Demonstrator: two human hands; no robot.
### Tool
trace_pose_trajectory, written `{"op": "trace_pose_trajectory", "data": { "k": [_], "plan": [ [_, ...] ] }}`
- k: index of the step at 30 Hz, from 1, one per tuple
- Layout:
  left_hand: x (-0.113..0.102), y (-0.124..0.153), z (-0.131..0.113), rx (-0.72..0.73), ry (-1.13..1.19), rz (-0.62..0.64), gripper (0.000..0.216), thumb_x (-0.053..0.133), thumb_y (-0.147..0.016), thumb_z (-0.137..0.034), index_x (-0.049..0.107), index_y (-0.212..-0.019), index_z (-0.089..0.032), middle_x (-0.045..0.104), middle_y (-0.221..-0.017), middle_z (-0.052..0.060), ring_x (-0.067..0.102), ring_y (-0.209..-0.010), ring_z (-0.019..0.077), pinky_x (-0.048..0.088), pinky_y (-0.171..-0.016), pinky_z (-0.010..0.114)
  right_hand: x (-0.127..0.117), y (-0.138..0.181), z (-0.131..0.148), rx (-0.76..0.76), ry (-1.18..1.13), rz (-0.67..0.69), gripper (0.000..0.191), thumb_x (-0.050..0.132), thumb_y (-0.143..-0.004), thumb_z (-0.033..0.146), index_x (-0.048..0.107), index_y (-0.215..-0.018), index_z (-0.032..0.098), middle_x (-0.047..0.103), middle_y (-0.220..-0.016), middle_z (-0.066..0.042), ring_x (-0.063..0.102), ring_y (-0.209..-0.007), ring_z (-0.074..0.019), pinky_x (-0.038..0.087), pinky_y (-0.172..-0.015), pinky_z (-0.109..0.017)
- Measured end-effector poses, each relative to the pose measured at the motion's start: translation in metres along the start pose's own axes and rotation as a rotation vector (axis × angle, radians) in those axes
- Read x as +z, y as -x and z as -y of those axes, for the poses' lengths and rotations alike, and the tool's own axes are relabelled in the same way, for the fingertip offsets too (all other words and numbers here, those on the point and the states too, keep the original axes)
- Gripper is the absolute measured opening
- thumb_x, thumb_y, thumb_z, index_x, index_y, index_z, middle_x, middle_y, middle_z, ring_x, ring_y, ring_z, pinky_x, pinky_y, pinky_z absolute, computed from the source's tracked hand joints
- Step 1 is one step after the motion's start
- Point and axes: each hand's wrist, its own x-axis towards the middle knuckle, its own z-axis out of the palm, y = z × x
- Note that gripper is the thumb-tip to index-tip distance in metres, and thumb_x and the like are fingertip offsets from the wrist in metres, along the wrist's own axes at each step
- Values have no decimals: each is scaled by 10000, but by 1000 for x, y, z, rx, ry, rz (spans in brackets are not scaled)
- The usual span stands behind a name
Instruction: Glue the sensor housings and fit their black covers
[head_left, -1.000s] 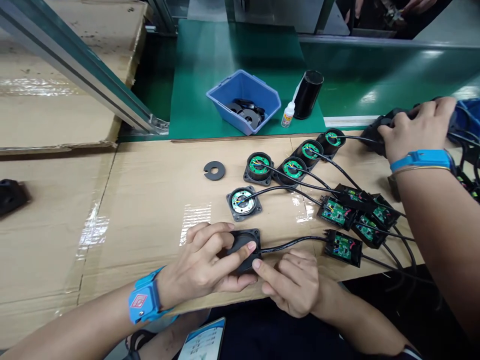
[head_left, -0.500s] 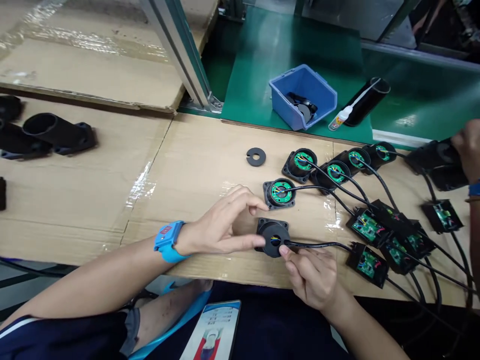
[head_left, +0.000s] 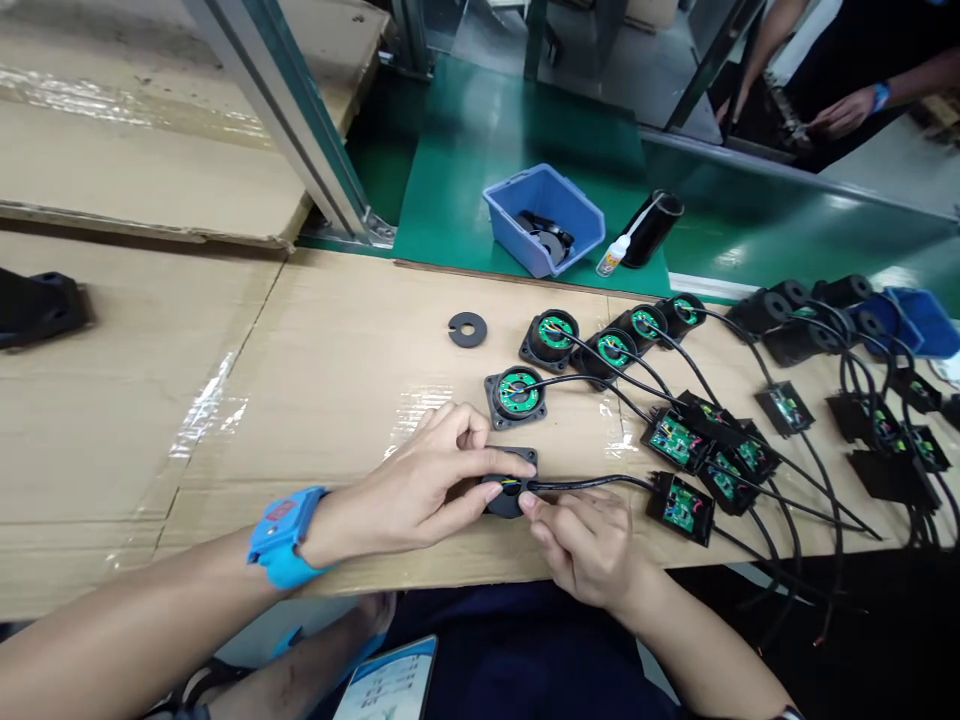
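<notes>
L hand [head_left: 439, 478] + R hand [head_left: 589, 535] on it — blk disc [head_left: 504, 507] btwn fingertips.

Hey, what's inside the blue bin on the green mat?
Dark round pieces show inside the blue bin; anything beneath them is covered and can't be seen.
</notes>
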Motion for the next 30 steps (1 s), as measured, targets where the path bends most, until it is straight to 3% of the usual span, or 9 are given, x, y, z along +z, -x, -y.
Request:
{"op": "trace_pose_trajectory", "data": {
  "k": [7,11,15,18,20,24,30],
  "plan": [
    [8,1,3,144,-235,-103,430,530,-965,-114,638,-1334,-309,419,-978,30,448,-904,208,368,-805,372,-8,12,0,-97,20,-127,291,444,-1019,187,664,-1173,76,598,-642,-6,497,-552,-150,398,-544,-319],
    [9,1,3,144,-233,-83,449,501,-957,-87,635,-1333,-293,416,-984,34,441,-907,210,385,-816,381,-25,9,-4,-16,123,-297,203,522,-1009,230,681,-1115,159,649,-749,-39,555,-716,-184,451,-698,-359],
    [11,1,2,137,-217,-96,463,494,-951,-73,624,-1339,-290,412,-975,33,440,-905,208,402,-805,371,-30,0,-13,176,165,-113,237,575,-1026,344,668,-1173,182,733,-974,-83,639,-917,-227,459,-827,-406],
    [11,1,1,148,-241,-114,458,491,-951,-70,626,-1329,-290,409,-968,33,439,-905,211,408,-790,364,-30,-5,-18,214,-42,5,148,570,-1038,287,670,-1098,196,726,-904,-44,625,-798,-169,493,-734,-325],
    [11,1,1,156,-252,-123,453,488,-951,-68,627,-1325,-284,413,-969,36,444,-911,214,416,-787,360,-30,-9,-19,175,-112,13,93,590,-1023,222,676,-1046,196,709,-850,-29,594,-732,-147,488,-685,-295],
    [11,0,1,169,-267,-137,447,502,-942,-70,637,-1315,-275,431,-965,38,459,-902,213,428,-786,363,-34,-17,-21,44,-27,16,98,625,-994,185,693,-1064,177,709,-806,-28,550,-684,-151,454,-650,-312],
    [13,0,2,169,-278,-178,446,525,-926,-93,677,-1291,-299,474,-944,41,503,-881,209,460,-773,351,-36,-14,-32,126,-227,58,135,623,-1006,229,716,-1098,198,734,-865,-13,630,-784,-146,499,-763,-310]
  ]
}}
